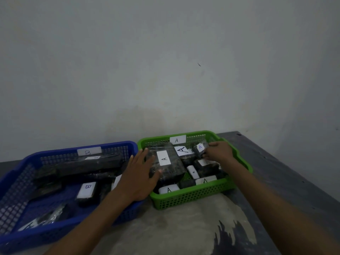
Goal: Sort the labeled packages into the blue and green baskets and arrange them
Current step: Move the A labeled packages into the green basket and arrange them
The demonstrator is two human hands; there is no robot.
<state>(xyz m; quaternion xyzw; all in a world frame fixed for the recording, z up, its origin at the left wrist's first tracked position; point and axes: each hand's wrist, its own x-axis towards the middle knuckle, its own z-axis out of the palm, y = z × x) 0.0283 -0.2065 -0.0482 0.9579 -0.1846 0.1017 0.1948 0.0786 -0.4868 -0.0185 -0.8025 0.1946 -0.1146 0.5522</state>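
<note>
A green basket point(191, 196) tagged A stands right of a blue basket point(60, 234) tagged B. Both hold several black wrapped packages with white labels. My left hand point(140, 174) lies flat, fingers spread, against the left side of a large A package point(165, 162) in the green basket. My right hand point(218, 150) pinches a small A package point(200, 149) at the basket's back right. A B package point(86, 192) lies in the middle of the blue basket.
The baskets stand on a dark table point(276, 177) against a grey wall. A pale worn patch point(184, 223) covers the table in front of the green basket. The table's right edge runs diagonally at the far right.
</note>
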